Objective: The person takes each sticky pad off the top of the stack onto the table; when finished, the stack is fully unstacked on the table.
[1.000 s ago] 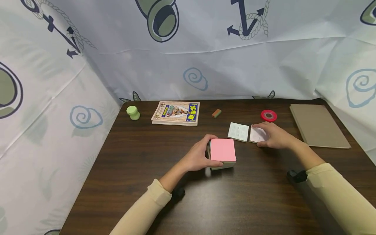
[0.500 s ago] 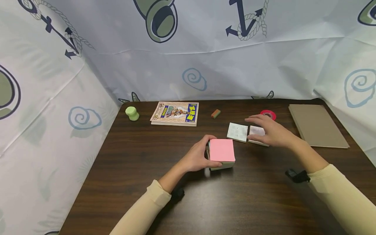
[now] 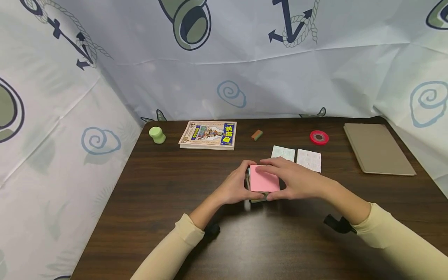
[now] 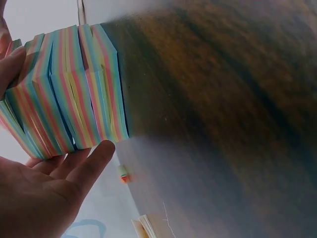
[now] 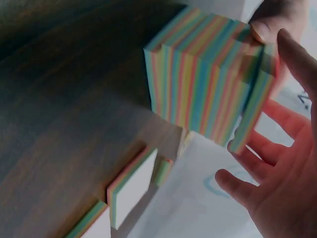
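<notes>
A thick block of sticky notes (image 3: 264, 182) sits on the table between my two hands; its top sheet is pink, and its sides show thin stripes of pink, yellow, green and blue, with the layers slightly fanned out of line in the wrist views. It rests on a dark brown wood-grain table (image 3: 196, 241), which is walled in on three sides by a pale curtain (image 3: 245, 66) printed with anchors, swirls and round green shapes. My left hand (image 3: 235, 187) grips the block's left side, thumb at the far edge and fingers curled along the near edge. My right hand (image 3: 297, 181) comes over from the right, fingers spread and lightly bent, fingertips touching the pink top sheet and the thumb pressing the near right corner. Just beyond my right hand lie two small white note pads (image 3: 296, 156) side by side. Farther off past them are a red tape roll (image 3: 319, 137) and a small eraser (image 3: 257, 135). Well to the right of my right hand lies a flat brown book (image 3: 378, 148). Beyond my left hand is a colourful paperback (image 3: 209, 134), with a small green stamp-like object (image 3: 157, 134) farther to its left.
</notes>
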Available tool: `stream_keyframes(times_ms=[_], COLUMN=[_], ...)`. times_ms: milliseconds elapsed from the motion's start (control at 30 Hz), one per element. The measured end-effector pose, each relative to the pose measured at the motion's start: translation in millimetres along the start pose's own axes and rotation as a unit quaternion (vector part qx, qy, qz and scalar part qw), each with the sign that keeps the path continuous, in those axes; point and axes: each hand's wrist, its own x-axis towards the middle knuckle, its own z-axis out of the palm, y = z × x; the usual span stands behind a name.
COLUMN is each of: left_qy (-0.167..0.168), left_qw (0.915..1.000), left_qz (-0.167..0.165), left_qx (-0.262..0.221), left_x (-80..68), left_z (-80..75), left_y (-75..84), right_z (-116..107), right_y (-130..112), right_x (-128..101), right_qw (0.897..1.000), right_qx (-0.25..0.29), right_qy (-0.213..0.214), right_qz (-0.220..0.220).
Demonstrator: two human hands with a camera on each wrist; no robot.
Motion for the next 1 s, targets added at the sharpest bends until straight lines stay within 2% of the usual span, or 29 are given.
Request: stream_keyframes(times_ms=[233, 633, 833, 1000], left_qy=[0.004, 0.002, -0.004, 0.001], left_qw=[0.9999, 0.9998, 0.9996, 0.9994], left_qz=[-0.004, -0.013, -0.026, -0.028], left_qx=[0.009, 0.013, 0.014, 0.020], left_x=[0.1, 0.3, 0.3, -0.8], left_z=[0.9, 0.3, 0.8, 1.4], left_y=[0.7, 1.6, 1.6, 0.7], right_z=[11.2, 6.3, -11.9, -30.6], right_y=[0.8, 0.6, 11.6, 43.5], right_x=[3.6, 0.4, -17.4, -46.1], right_qw=[1.000, 1.000, 0.999, 0.994], right_qx=[0.013, 0.006, 0.029, 0.018], right_qy=[0.011, 0.021, 0.032, 0.060], right_qz=[-0.006, -0.016, 0.028, 0.084])
